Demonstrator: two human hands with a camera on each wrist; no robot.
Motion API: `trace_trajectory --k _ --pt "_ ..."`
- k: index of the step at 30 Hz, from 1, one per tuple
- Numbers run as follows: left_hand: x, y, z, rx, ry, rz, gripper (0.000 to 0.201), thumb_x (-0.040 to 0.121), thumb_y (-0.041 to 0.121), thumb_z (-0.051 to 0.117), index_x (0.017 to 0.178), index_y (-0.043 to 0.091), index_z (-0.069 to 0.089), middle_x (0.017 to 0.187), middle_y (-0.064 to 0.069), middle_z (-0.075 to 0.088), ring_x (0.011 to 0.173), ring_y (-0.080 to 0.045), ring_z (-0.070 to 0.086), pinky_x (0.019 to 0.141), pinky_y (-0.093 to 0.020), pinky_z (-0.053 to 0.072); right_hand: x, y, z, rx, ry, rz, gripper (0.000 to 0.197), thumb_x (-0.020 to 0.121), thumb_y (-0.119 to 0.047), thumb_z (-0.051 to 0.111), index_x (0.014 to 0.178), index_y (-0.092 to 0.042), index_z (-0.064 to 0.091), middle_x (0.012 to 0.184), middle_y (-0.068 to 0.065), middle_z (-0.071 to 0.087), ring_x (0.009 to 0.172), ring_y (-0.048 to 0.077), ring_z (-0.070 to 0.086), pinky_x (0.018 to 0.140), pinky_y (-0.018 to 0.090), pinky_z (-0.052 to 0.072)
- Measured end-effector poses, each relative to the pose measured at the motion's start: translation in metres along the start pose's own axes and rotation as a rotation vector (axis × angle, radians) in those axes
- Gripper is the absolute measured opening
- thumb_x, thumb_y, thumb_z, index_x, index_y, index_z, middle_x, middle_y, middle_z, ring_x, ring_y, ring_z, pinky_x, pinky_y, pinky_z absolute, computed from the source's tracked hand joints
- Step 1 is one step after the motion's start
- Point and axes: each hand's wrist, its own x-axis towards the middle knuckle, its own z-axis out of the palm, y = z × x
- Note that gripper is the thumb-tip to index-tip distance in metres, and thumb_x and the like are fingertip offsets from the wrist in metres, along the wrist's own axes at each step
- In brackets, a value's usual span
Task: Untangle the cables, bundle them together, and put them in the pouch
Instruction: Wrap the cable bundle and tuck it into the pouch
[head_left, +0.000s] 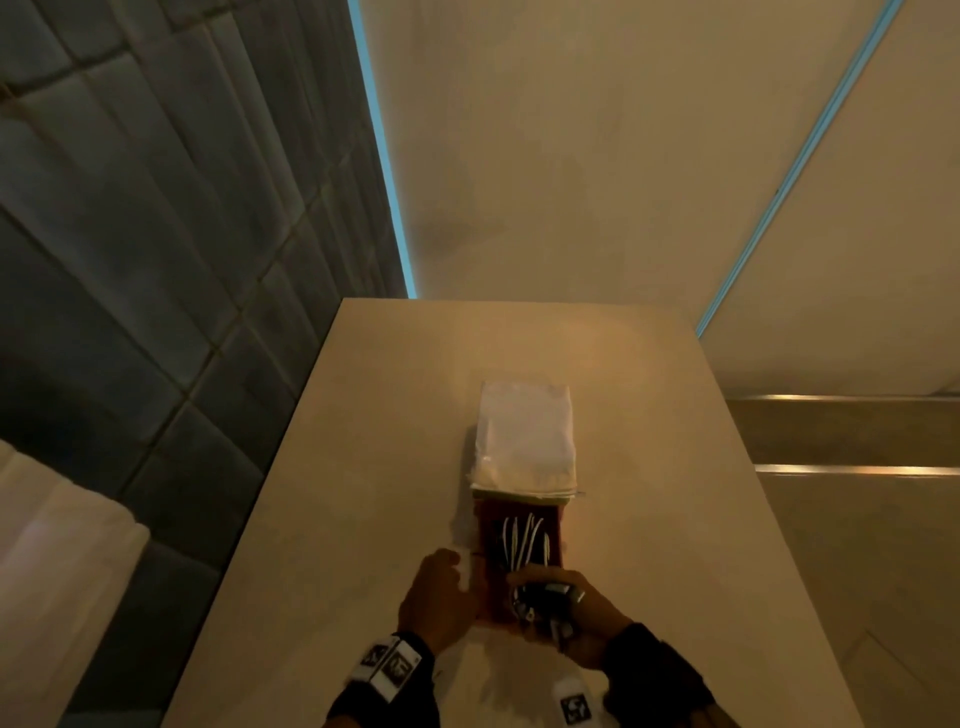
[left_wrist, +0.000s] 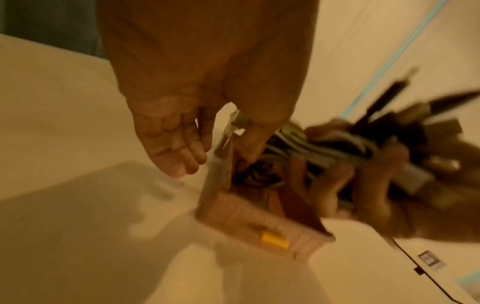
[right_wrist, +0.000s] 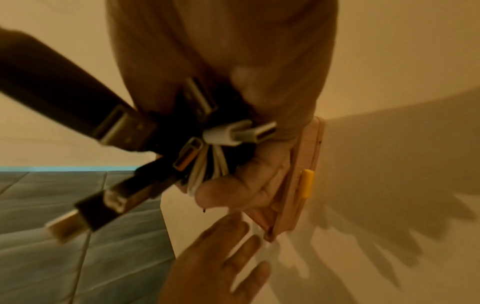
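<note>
A reddish pouch (head_left: 488, 530) with a yellow tag (left_wrist: 275, 240) lies flat on the table, its mouth facing me. My left hand (head_left: 441, 587) holds the mouth's left rim: the thumb (left_wrist: 249, 144) sits inside and the fingers (left_wrist: 179, 152) lie outside. My right hand (head_left: 576, 618) grips a bundle of black and white cables (head_left: 545, 597) with USB plugs sticking out (right_wrist: 197, 144). The bundle's front end is at the pouch mouth (left_wrist: 249, 174). White streaks show on the pouch top; I cannot tell what they are.
A white folded bag (head_left: 524, 441) lies just beyond the pouch's far end. The beige table (head_left: 675, 519) is narrow, and its left edge borders a grey padded wall (head_left: 130, 234). Walls stand behind and to the right.
</note>
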Motion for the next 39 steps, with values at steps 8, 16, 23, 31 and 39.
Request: trace_trajectory --k 8,16,23,31,39 --pt "0.008 -0.004 0.034 0.113 -0.010 0.064 0.044 0.099 0.050 0.025 0.132 0.032 0.048 0.105 -0.004 0.050 0.098 -0.025 0.056 0.085 -0.033 0.046 0.031 -0.011 0.005 0.044 0.049 0.038 0.011 0.073 -0.004 0.067 0.082 0.002 0.067 0.078 0.019 0.065 0.069 0.032 0.059 0.064 0.040 0.051" --pt "0.015 -0.019 0.034 0.105 -0.015 0.179 0.035 0.100 0.043 0.035 0.130 0.034 0.050 0.095 -0.002 0.046 0.084 -0.021 0.054 0.073 -0.029 0.045 0.054 -0.012 0.008 -0.093 0.290 -0.104 0.032 0.075 0.006 0.069 0.106 0.005 0.063 0.092 0.026 0.067 0.073 0.037 0.065 0.067 0.048 0.058" --pt "0.016 -0.029 0.033 0.074 -0.045 0.296 0.039 0.097 0.028 0.049 0.136 0.025 0.049 0.098 -0.002 0.045 0.086 -0.014 0.049 0.074 -0.020 0.040 0.071 0.015 0.011 -0.454 0.479 -0.245 0.031 0.069 -0.024 0.075 0.095 -0.012 0.063 0.098 0.014 0.069 0.088 0.031 0.066 0.077 0.041 0.059" --pt "-0.011 -0.029 0.037 -0.142 0.184 0.343 0.045 0.092 0.015 0.058 0.130 0.031 0.038 0.108 0.007 0.045 0.093 -0.006 0.055 0.076 -0.017 0.047 0.063 0.020 0.033 -0.901 0.566 -0.255 0.071 0.088 -0.059 0.049 0.130 -0.003 0.035 0.132 0.014 0.044 0.124 0.031 0.044 0.104 0.041 0.040" --pt "-0.021 -0.022 0.039 -0.013 0.207 0.442 0.024 0.086 0.011 0.052 0.104 0.026 0.046 0.101 0.007 0.046 0.083 -0.013 0.054 0.068 -0.024 0.042 0.041 0.005 0.016 -1.228 0.521 -0.434 0.051 0.095 -0.048 0.038 0.131 -0.012 0.039 0.135 0.013 0.037 0.119 0.033 0.039 0.100 0.046 0.041"
